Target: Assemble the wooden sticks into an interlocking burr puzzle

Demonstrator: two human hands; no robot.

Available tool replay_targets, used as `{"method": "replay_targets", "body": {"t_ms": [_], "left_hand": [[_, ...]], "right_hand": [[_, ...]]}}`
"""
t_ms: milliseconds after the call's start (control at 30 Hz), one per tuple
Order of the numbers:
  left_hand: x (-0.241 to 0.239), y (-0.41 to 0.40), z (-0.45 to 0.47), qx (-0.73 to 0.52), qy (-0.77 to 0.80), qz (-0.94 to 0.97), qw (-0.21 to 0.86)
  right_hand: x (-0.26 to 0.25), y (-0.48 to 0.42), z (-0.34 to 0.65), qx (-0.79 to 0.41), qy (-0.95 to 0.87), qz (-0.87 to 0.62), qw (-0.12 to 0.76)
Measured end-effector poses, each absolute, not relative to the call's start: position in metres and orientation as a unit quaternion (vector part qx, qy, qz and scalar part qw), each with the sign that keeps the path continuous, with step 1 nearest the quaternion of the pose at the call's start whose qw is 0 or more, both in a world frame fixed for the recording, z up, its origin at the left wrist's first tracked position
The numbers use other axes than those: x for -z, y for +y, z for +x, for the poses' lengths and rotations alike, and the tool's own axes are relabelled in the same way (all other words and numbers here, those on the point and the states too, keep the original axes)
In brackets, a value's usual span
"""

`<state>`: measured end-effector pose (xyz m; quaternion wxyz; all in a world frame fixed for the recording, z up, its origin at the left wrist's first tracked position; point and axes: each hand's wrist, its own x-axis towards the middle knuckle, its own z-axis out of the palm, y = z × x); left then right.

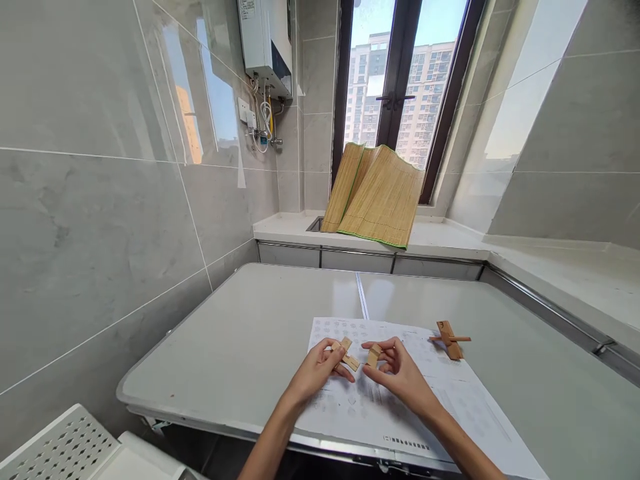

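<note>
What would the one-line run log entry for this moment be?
left hand: holds crossed wooden pieces | right hand: pinches small wooden block | wooden cross assembly: lies apart on printed sheet

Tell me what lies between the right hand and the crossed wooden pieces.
Only bare printed sheet separates the right hand from the crossed wooden pieces, per the head view.

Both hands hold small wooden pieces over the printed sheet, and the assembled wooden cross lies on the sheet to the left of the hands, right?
Not quite. In the head view the assembled wooden cross lies to the right of the hands. The left hand and right hand do hold small wooden pieces over the printed sheet.
</note>
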<state>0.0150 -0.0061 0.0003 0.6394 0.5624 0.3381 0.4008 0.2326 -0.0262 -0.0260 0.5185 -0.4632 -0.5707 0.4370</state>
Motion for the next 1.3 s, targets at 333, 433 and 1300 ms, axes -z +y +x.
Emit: {"method": "replay_targets", "body": {"t_ms": [333, 433, 1300], "left_hand": [[0.010, 0.042, 0.049, -0.443, 0.350, 0.577, 0.590], [0.009, 0.058, 0.055, -0.450, 0.348, 0.579, 0.584], [0.025, 0.062, 0.072, -0.471, 0.355, 0.625, 0.511]], "right_hand": [[0.047, 0.009, 0.245, -0.566, -0.427, -0.399, 0.581], [0.039, 0.022, 0.245, -0.563, -0.424, -0.388, 0.594], [0.041, 0.017, 0.255, -0.274, -0.580, -0.534, 0.552]]}}
